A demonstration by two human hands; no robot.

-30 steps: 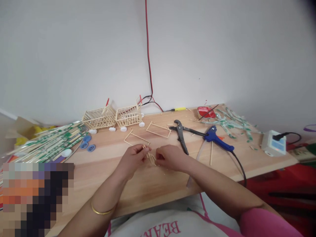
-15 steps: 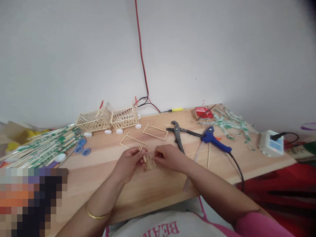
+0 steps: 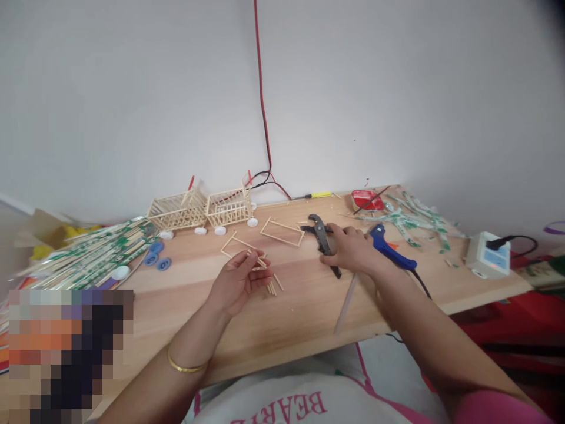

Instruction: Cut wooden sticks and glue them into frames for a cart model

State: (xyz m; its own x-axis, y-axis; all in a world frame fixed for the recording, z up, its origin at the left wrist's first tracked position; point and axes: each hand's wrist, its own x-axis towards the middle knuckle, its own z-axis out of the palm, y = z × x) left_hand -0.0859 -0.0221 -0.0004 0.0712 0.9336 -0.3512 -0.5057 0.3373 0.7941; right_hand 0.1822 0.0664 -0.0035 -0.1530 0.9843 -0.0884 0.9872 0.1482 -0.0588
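Note:
My left hand [image 3: 238, 281] is closed, pinching a few short wooden sticks [image 3: 258, 259] between thumb and fingers. Just below its fingertips, several more cut sticks [image 3: 278, 282] lie on the wooden table. To the right, my right hand [image 3: 351, 250] wraps over the handles of dark metal pliers [image 3: 324, 238], thumb at the near handle and fingers over the far one. Part of the pliers is hidden beneath that hand. Behind the hands lie an open three-sided stick frame [image 3: 242, 242] and a four-sided stick frame [image 3: 282, 232].
Two stick carts [image 3: 176, 212] with white wheels stand near the wall. Blue wheels [image 3: 151, 259] and bundled sticks [image 3: 101, 247] lie left. A blue glue gun [image 3: 391, 250] with a cable, a red dish [image 3: 368, 200], plastic wrappers [image 3: 404, 221] and a white power box [image 3: 488, 256] are right.
My right hand has left the small sticks and moved right onto the pliers. My left hand still holds its sticks, now turned more crosswise. The view has shifted slightly.

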